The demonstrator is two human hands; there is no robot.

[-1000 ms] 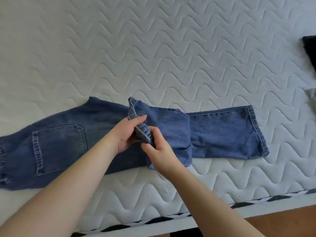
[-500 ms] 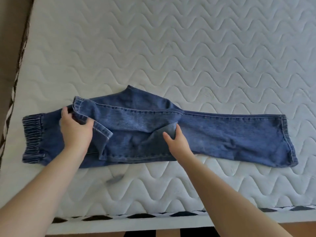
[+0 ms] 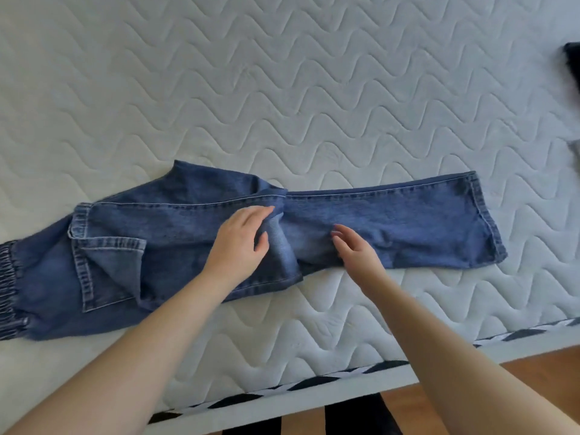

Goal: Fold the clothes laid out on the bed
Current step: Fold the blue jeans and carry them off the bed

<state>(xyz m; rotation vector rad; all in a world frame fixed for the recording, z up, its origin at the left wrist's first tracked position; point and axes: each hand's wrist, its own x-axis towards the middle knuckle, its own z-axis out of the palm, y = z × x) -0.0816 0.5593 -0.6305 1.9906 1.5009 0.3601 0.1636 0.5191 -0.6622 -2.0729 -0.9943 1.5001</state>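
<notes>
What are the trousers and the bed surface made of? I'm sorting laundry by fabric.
The trousers look like blue denim: matte, faded weave, paler reverse, contrast-stitched hems. The bed surface seems to be white quilted knit, from its stitched, padded wavy pattern; the fibre can't be told.

- One view only, from a camera worn on the person's head, looking forward and steeply down.
- It sits close above the near edge of the mattress [image 3: 314,89], whose quilted top fills most of the picture.
- Both forearms reach in from the bottom edge.
- A strip of wooden floor [image 3: 533,368] shows at the lower right.
</notes>
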